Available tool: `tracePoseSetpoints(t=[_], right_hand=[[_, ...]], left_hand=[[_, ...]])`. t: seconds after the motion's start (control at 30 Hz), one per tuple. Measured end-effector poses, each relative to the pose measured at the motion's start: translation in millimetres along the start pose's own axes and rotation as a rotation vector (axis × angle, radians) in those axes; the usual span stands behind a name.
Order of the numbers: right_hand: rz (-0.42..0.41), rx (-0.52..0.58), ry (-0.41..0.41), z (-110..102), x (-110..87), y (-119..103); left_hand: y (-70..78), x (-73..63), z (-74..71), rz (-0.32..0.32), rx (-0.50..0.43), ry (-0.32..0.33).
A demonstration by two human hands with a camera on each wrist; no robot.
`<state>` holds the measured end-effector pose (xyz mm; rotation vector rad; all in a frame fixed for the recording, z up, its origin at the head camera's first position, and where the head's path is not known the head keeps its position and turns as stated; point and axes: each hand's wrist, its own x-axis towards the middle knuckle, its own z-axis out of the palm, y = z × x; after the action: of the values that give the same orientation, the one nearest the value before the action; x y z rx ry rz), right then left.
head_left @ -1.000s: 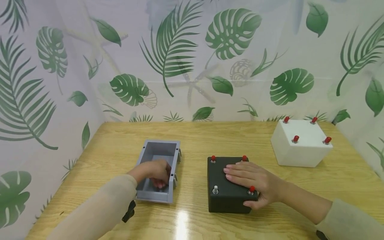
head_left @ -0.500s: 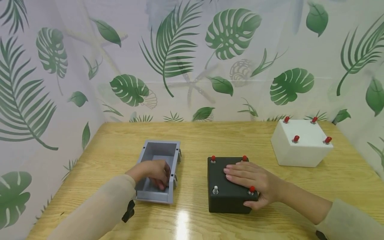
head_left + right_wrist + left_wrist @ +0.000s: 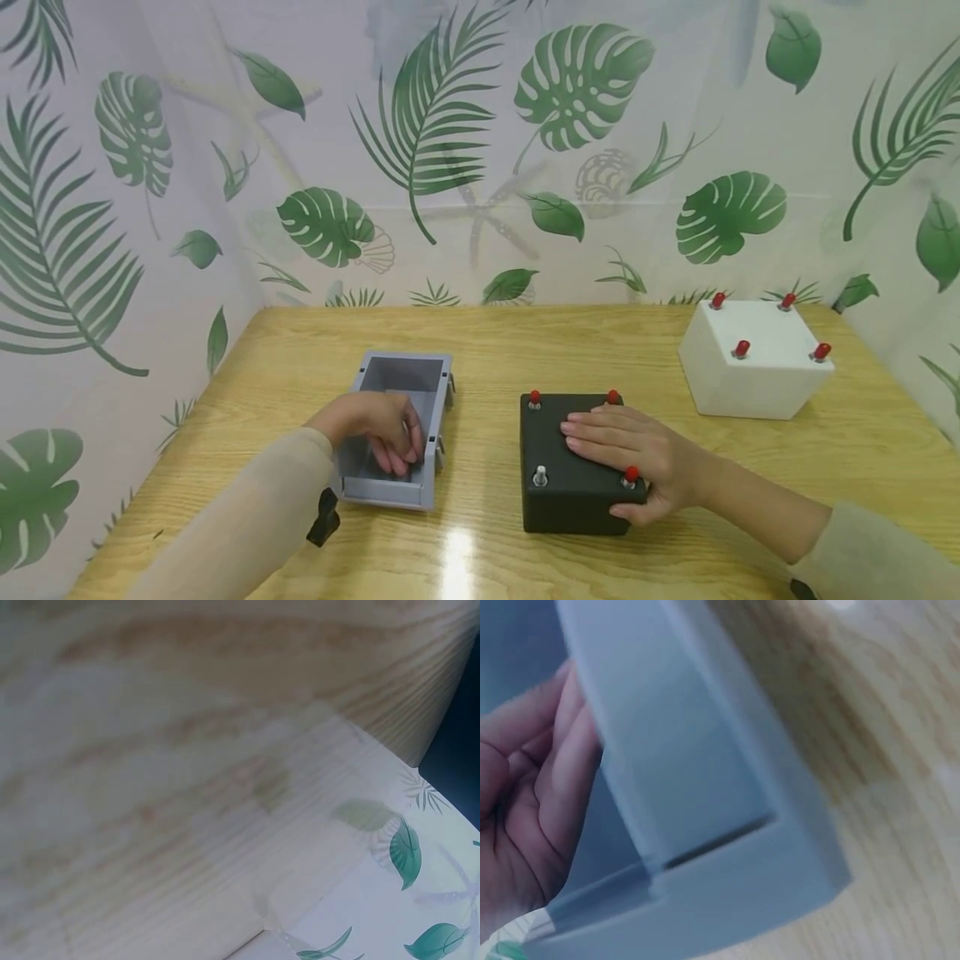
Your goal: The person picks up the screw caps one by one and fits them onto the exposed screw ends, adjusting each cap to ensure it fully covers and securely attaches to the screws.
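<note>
My left hand (image 3: 382, 429) reaches down into a grey plastic bin (image 3: 397, 493), its fingers bent toward the bottom near the right wall. In the left wrist view the bin wall (image 3: 682, 735) hides the fingertips, so whether they pinch anything cannot be seen. Flat across the top of a black box (image 3: 547, 433) rests my right hand (image 3: 637, 450), fingers straight and thumb against the side. Red caps (image 3: 632, 475) cover three of the box's corner posts. The front-left post (image 3: 540, 476) is bare metal.
A white box (image 3: 750, 367) with red caps on its corner posts stands at the back right of the wooden table (image 3: 480, 350). Behind the table hangs a leaf-patterned cloth (image 3: 450, 167). Clips (image 3: 440, 450) stick out from the bin's right side.
My left hand has lifted and shifted slightly inside the bin, and its fingers are drawn closer together. The right hand and the black box have stayed in place.
</note>
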<state>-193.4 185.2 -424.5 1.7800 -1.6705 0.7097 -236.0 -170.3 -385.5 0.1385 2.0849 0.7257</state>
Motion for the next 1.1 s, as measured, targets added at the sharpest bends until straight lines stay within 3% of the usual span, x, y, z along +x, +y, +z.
tracePoseSetpoints(t=[0.17,0.53,0.83,1.1], right_hand=[[0.0,0.003,0.004,1,-0.4,0],[-0.007,0.004,0.026,2,0.4,0],[-0.002,0.004,0.034,2,1.0,0],[0.006,0.006,0.031,2,0.3,0]], left_hand=[[0.5,-7.4,-7.4,0.022,-0.032,-0.073],[1.1,-15.5,-17.2,0.096,-0.178,-0.145],[3.6,-24.8,-22.7,0.215,-0.267,-0.149],[13.2,-32.6,-20.3,0.298,-0.32,-0.229]])
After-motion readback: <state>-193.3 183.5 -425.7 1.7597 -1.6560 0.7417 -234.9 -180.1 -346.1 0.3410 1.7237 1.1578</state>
